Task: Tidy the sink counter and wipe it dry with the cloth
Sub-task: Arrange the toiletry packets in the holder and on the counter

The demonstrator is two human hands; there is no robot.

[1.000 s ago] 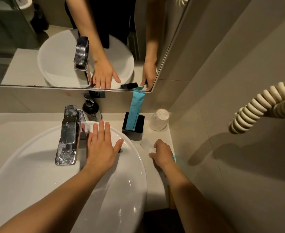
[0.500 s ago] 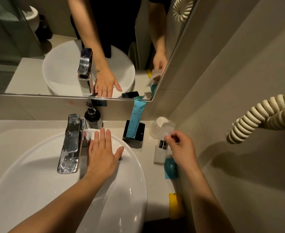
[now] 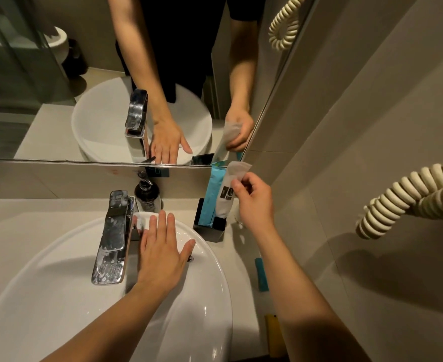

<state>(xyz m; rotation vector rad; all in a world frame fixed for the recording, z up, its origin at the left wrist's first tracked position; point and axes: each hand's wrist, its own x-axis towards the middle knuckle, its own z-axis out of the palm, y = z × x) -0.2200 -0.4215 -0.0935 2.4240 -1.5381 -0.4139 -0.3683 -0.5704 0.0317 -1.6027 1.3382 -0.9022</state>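
A white sachet (image 3: pixel 228 190) is pinched by the right hand (image 3: pixel 254 199), its lower end inside the black holder (image 3: pixel 210 228) beside a blue packet (image 3: pixel 213 194). The left hand (image 3: pixel 163 254) is laid flat, fingers spread, holding nothing, on the basin rim (image 3: pixel 212 257) beside the tap (image 3: pixel 113 236).

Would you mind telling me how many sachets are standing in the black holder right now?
2: a blue sachet on the holder's left side, and a white sachet beside it on the right, pinched by the right hand. Others may be hidden behind them.
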